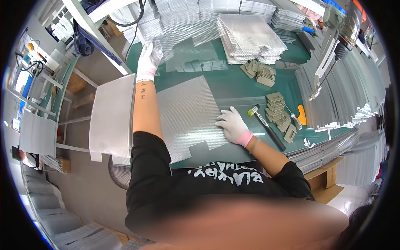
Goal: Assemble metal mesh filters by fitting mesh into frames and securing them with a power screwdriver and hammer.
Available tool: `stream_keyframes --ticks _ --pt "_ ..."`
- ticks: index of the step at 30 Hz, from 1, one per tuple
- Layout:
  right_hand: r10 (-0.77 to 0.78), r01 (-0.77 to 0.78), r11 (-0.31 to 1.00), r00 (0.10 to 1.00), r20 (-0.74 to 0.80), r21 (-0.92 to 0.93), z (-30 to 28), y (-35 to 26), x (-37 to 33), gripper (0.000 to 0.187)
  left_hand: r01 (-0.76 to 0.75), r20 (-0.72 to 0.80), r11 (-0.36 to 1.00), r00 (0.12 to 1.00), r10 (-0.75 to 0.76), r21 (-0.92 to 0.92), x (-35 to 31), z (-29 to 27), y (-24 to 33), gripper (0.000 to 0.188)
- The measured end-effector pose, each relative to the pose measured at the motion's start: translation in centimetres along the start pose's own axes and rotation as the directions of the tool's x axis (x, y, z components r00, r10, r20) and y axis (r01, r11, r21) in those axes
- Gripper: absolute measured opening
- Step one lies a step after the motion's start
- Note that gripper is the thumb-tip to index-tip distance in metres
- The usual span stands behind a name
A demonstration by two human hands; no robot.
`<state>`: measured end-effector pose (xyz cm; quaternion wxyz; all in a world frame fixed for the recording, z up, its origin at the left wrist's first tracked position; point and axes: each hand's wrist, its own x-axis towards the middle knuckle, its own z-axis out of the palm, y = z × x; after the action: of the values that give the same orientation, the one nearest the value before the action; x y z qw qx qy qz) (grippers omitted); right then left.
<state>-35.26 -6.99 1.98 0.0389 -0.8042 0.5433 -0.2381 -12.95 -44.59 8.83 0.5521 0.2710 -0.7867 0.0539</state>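
My left hand (150, 59), in a white glove, reaches to the far left of the green table. Its fingers close on the corner of a thin, see-through silver mesh sheet (189, 33), partly blurred against the stacks behind. In front of me a silver mesh sheet (187, 112) with notched corners lies flat. My right hand (234, 125), gloved too, rests with fingers spread at that sheet's right edge. Right of it lies a hammer (266, 127) with a black handle and a yellow-green tip.
Grey-green notched plates (280, 110) lie beside an orange-handled tool (301, 115), with more plates (260, 71) farther back. A stack of mesh sheets (250, 37) stands at the back. A power driver (341, 50) hangs at right. More sheets (110, 116) overhang the left edge.
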Motion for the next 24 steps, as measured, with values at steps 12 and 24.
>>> stream_keyframes --ticks 12,24 --pt "0.512 -0.192 0.166 0.855 0.082 0.967 -4.9 -2.2 -2.6 0.082 0.816 0.443 0.248 0.507 -0.739 -0.522 -16.0 -18.8 23.6 0.050" --pt "0.537 -0.479 0.787 0.842 -0.050 0.390 -0.1 -4.0 -0.6 0.088 0.718 0.398 0.592 0.454 -0.797 0.367 -19.9 -18.4 23.3 0.079"
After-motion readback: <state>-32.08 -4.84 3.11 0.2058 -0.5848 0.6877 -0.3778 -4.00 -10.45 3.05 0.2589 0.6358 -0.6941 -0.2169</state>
